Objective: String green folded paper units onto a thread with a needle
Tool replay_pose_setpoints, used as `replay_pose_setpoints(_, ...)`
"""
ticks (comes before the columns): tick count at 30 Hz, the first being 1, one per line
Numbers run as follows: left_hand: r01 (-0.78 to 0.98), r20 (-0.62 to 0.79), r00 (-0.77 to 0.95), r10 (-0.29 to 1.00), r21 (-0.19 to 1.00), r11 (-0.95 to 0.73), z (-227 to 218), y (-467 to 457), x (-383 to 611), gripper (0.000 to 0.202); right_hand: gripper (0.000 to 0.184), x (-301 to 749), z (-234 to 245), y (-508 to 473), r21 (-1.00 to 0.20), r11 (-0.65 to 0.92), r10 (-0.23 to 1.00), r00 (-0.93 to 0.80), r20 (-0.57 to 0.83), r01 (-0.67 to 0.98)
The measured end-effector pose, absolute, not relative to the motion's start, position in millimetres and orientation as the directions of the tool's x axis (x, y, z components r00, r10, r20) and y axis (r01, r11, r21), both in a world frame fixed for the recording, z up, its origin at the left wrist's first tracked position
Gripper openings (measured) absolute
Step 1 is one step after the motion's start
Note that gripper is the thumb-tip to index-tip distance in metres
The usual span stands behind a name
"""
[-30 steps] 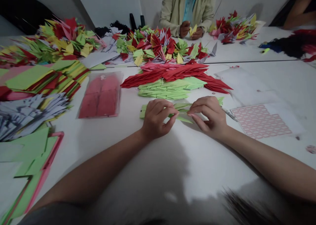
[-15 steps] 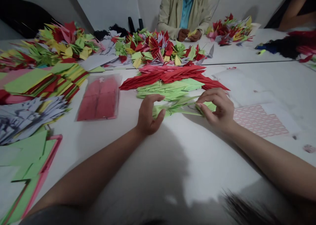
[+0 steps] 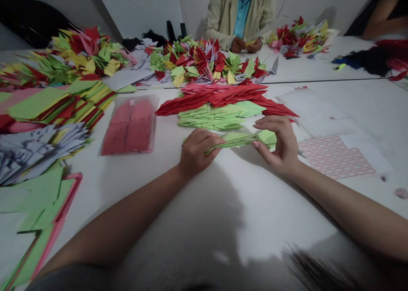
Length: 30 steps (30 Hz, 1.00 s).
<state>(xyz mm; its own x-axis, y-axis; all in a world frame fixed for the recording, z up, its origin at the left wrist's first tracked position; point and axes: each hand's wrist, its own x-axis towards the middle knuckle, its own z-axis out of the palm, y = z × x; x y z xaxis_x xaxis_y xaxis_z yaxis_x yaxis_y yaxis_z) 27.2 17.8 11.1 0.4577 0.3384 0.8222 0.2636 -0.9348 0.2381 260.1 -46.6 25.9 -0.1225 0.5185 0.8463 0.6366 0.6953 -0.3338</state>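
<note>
A thin bundle of light green folded paper [image 3: 237,139] lies between my hands, just above the white tabletop or resting on it. My left hand [image 3: 199,149] is closed in a pinch on its left end. At the other end my right hand [image 3: 279,144] curves with thumb and forefinger apart, the thumb tip at the paper's edge. Right behind is a stack of green folded papers [image 3: 216,115], with red folded papers [image 3: 229,96] fanned out beyond it. A clear packet of red paper [image 3: 129,125] lies to the left of my left hand.
Piles of colourful folded paper [image 3: 204,61] line the back of the table. Paper stacks [image 3: 44,106] and green sheets [image 3: 41,201] fill the left side. A sheet of red-outlined labels [image 3: 338,157] lies at right. Across the table, a person [image 3: 239,18] holds something yellow.
My left hand has closed on the green paper's left end. My right fingers have parted from their pinch, and the bundle looks flatter and more gathered.
</note>
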Motion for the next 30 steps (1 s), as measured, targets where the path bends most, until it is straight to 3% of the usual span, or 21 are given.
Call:
replay_pose_setpoints(5, 0.290, 0.813, 0.451, 0.368, 0.257, -0.922, 10.7, 15.8, 26.6, 0.014, 0.019, 259.6, 28.3, -49.0, -0.353, 0.683, 0.581, -0.184, 0.793, 0.640)
replay_pose_setpoints(12, 0.264, 0.775, 0.472, 0.421, 0.332, -0.906, 11.3, 9.3, 25.3, 0.018, 0.044, 261.5, 23.1, -48.6, -0.375, 0.704, 0.600, -0.222, 0.768, 0.604)
replay_pose_setpoints(20, 0.228, 0.787, 0.478, 0.391, 0.318, -0.920, 11.6, 9.9, 27.0, 0.018, 0.018, 259.0, 22.1, -47.4, -0.372, 0.719, 0.585, -0.224, 0.779, 0.587)
replay_pose_setpoints(30, 0.234, 0.786, 0.436, 0.439, 0.372, -0.898, 14.3, 7.5, 27.6, 0.013, 0.010, 257.1, 21.8, -46.9, -0.391, 0.710, 0.590, -0.192, 0.784, 0.586)
